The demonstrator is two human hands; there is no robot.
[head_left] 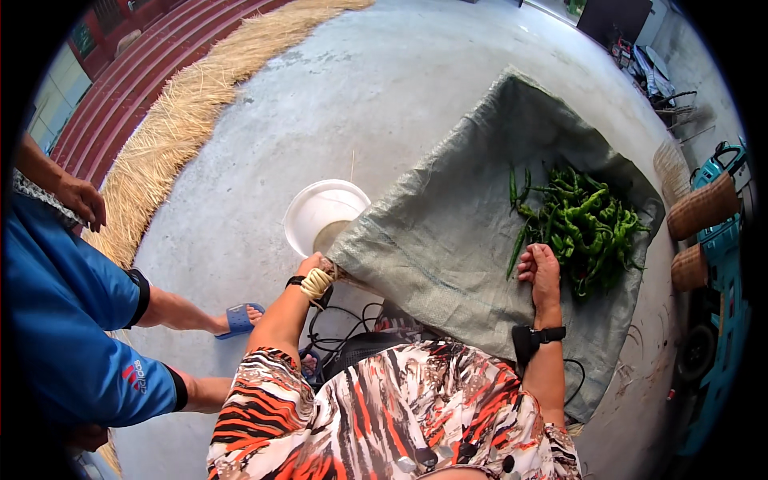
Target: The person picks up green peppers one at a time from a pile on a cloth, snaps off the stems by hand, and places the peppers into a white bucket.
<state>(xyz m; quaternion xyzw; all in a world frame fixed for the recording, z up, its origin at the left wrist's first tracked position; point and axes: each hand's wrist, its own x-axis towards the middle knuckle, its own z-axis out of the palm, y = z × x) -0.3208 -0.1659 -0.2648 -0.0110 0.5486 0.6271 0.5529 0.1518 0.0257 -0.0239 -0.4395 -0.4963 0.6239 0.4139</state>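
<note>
A: Nearest the camera, what do the hands hold?

B: The left hand (312, 266) is closed on the near-left corner of the grey-green sack (448, 240), pinching the cloth. The right hand (542, 268) lies on the sack with its fingers curled at the near edge of the pile of green peppers (588, 224); it touches them, but I cannot tell whether it grips any.

A: And to the left?

B: A person in blue shorts (72, 320) and blue sandals (238, 318) stands near on the left.

A: How does the sack lie?

B: Spread flat on the concrete floor (336, 104), its long axis running from the near right to the far middle. The peppers sit on its right part; several long ones at the pile's left point roughly near to far.

A: Beyond the left hand?

B: A white bucket (324, 212) stands just beside the sack's left corner. Farther left, a band of straw (184, 112) runs toward the far side. Woven baskets (702, 208) sit at the right.
</note>
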